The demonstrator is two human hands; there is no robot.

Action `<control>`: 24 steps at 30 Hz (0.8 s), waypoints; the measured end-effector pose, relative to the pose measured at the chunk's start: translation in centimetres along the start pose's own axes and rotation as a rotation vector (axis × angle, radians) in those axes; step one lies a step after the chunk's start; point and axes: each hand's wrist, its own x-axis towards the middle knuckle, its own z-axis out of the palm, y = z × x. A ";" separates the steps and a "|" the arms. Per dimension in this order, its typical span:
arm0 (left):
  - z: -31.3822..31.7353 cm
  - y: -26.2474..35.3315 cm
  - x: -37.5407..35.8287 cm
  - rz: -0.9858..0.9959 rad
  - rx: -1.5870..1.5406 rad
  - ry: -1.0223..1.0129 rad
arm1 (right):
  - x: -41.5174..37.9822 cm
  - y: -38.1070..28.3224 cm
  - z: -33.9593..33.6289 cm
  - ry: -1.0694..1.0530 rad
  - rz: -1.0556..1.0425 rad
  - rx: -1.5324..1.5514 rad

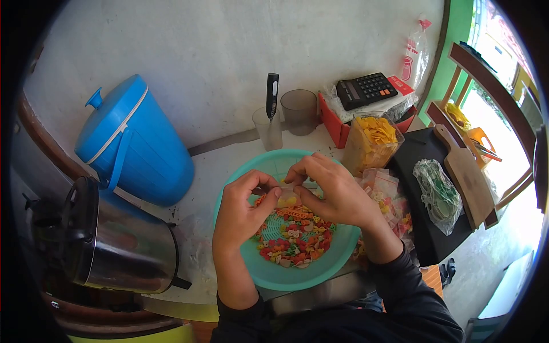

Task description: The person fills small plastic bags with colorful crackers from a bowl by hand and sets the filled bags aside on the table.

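Observation:
A round mint-green basin (280, 281) holds many small colourful snack pieces (294, 243) in red, orange, yellow and green. Above it, my left hand (249, 206) and my right hand (331, 191) pinch the top edge of a small clear plastic bag (290, 196) between thumbs and fingers. Pale yellow and orange bits show through the bag. Just right of the basin, several filled clear bags (389, 197) lie in a pile, partly behind my right forearm.
A blue cooler jug (143, 143) and a metal pot (131, 240) stand left. Behind the basin are two cups (298, 111), one holding a black-handled tool. A container of yellow chips (374, 140), red box (337, 123), calculator (366, 90) and wooden board (466, 174) are right.

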 end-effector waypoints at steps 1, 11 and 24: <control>0.0 0.1 0.1 0.022 0.010 0.002 | 0.3 -0.1 0.0 0.013 -0.045 -0.019; 0.4 0.5 0.2 0.086 0.039 -0.012 | 0.0 -0.4 0.5 0.022 0.012 -0.016; -0.4 0.4 0.3 0.233 0.123 -0.065 | -0.1 0.0 1.1 0.002 -0.033 0.037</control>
